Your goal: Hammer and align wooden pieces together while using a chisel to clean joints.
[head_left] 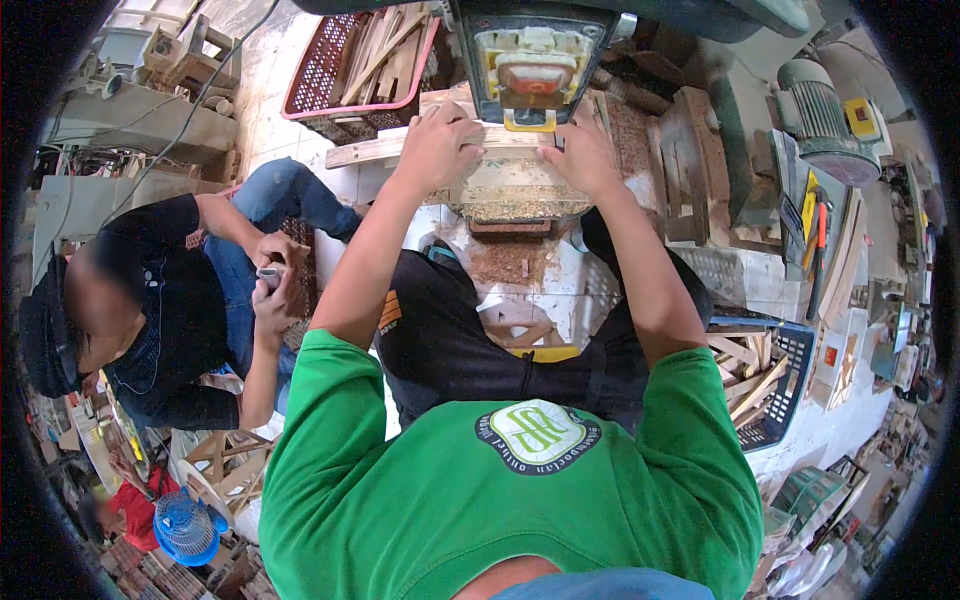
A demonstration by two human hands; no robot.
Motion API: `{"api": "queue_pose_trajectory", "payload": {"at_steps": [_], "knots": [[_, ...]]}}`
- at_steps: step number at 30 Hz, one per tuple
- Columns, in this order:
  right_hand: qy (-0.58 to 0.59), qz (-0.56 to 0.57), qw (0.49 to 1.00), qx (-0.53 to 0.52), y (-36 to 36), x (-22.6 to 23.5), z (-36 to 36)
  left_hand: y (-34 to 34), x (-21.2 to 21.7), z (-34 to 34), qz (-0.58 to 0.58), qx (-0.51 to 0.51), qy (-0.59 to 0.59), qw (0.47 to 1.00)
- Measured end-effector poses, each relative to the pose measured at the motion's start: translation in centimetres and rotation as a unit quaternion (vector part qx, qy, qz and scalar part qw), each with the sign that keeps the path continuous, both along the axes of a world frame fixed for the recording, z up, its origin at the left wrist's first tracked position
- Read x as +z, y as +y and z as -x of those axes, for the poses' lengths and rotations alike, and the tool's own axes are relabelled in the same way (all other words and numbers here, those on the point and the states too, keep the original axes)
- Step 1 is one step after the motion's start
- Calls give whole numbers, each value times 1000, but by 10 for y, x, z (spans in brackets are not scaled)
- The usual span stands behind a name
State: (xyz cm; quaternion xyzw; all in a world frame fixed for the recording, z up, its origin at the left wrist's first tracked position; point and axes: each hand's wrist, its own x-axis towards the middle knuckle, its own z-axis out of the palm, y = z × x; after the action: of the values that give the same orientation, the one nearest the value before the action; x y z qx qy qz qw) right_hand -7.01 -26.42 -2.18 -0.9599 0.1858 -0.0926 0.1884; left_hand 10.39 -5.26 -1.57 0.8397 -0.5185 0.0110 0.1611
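Observation:
A pale wooden strip (pixel 362 154) lies crosswise on a small dusty machine table (pixel 520 193) in front of me. My left hand (pixel 436 148) is closed over the strip left of the middle, thumb on its near side. My right hand (pixel 584 154) holds it farther right, with its outer fingers partly hidden behind the machine head. That dark machine head (pixel 535 50), with a red and yellow switch box, hangs above the table between my hands. It hides the strip's far side and any cutting part.
A red plastic basket (pixel 300 85) of wood strips stands at the far left. On the left a seated person (pixel 165 290) holds a small object. A blue crate (pixel 775 400) of offcuts stands at the right, below a grey motor (pixel 815 110). Sawdust covers the floor (pixel 520 275).

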Motion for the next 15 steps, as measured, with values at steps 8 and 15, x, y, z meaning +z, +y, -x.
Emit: {"api": "queue_pose_trajectory", "payload": {"at_steps": [8, 15], "knots": [[-99, -150, 980, -82, -49, 33, 18, -5, -11, 0, 20, -1, 9, 1000], [-316, -303, 899, -13, -82, 162, 14, -4, -22, -12, -54, 47, 86, 994]]}}
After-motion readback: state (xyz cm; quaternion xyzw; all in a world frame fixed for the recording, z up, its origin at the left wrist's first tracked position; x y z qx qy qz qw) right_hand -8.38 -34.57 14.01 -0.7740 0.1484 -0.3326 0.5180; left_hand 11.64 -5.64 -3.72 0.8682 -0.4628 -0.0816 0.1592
